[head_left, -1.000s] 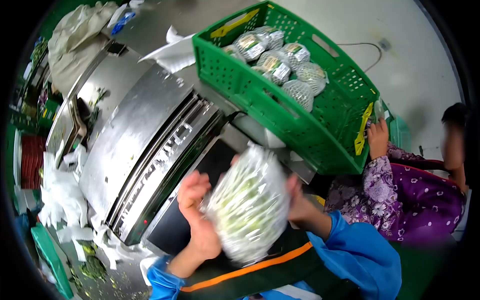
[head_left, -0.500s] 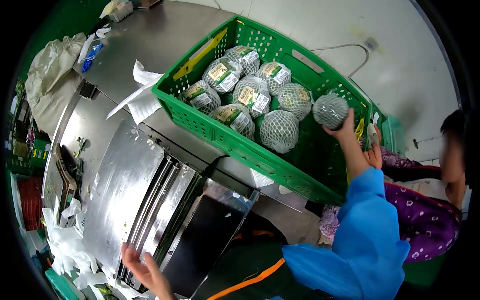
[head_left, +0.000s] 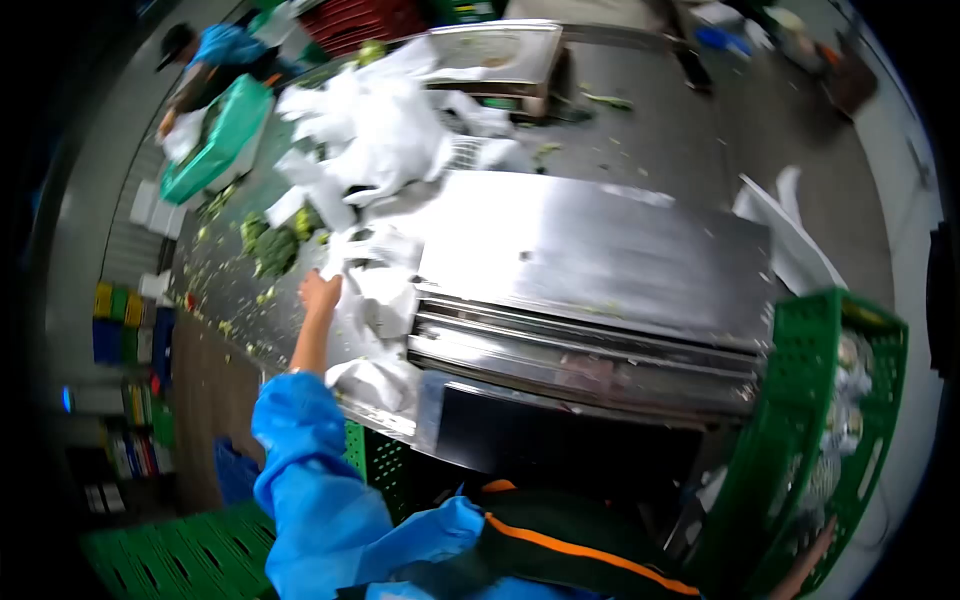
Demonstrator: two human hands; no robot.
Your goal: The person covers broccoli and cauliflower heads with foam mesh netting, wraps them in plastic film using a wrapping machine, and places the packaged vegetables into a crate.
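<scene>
My left hand (head_left: 320, 293) is stretched over the metal table, its fingertips at the edge of a heap of white wrapping sheets (head_left: 385, 130). Blur hides whether those fingers grip a sheet. Green broccoli heads (head_left: 274, 250) lie just beyond it. Low at the right, my right hand (head_left: 815, 555) is at the green crate (head_left: 800, 400), partly cut off by the view, with one finger stretched along the inside. White-netted round items (head_left: 845, 425) sit in that crate, close to this hand. Whether it still holds one is unclear.
A metal wrapping machine (head_left: 600, 245) stands in front of me. Behind it is a flat metal tray or scale (head_left: 495, 50). At the upper left a person in blue (head_left: 230, 45) bends over a teal crate (head_left: 225, 140). Another green crate (head_left: 180, 550) is at the lower left.
My view has swung left, so the crate of netted items is now at the right edge. My left hand has moved from the machine to the white sheets; my right hand is lower in the crate.
</scene>
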